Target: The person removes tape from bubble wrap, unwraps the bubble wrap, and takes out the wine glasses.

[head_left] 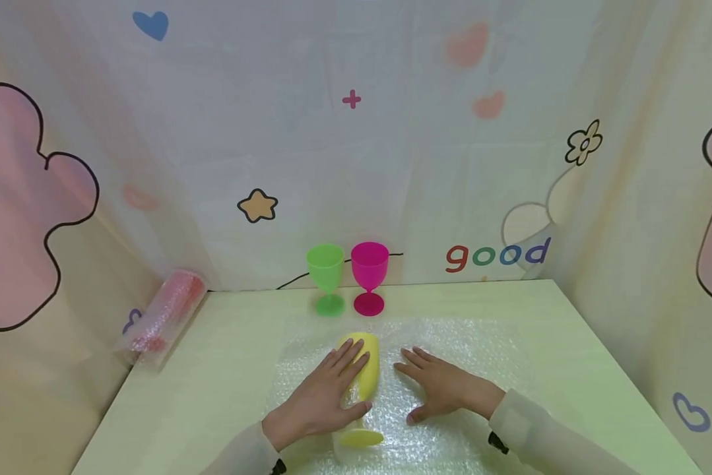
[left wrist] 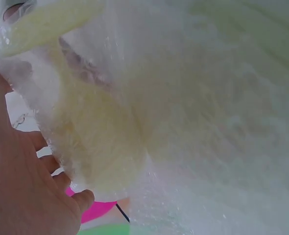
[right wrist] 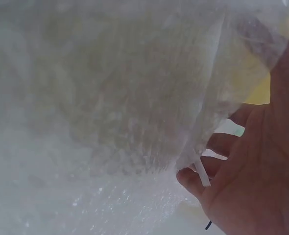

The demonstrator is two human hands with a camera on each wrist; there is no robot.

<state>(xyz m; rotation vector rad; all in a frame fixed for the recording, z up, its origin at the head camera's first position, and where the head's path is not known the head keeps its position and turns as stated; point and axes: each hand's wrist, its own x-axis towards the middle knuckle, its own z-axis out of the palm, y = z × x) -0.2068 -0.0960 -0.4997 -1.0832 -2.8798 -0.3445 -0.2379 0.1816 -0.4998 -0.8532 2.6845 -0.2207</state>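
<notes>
One yellow goblet (head_left: pixel 370 379): laid on its side upon the bubble wrap sheet (head_left: pixel 462 343), bowl far, foot near; by its rounded form, rolling would be likely if it were left unsteadied.
Left hand (head_left: pixel 323 396): laid over the bowl with fingers extended, nothing clasped; the goblet is probably being steadied.
Right hand (head_left: pixel 441 382): spread upon the wrap, right of the goblet, with no grip formed; the sheet is apparently kept flat.
Green goblet (head_left: pixel 326 267), magenta goblet (head_left: pixel 370 265): stood upright beyond the sheet, seemingly out of the hands' way.
Wrapped red bundle (head_left: pixel 168 316): placed slantwise at the table's (head_left: pixel 581 369) far left edge; its contents are obscured by film.
</notes>
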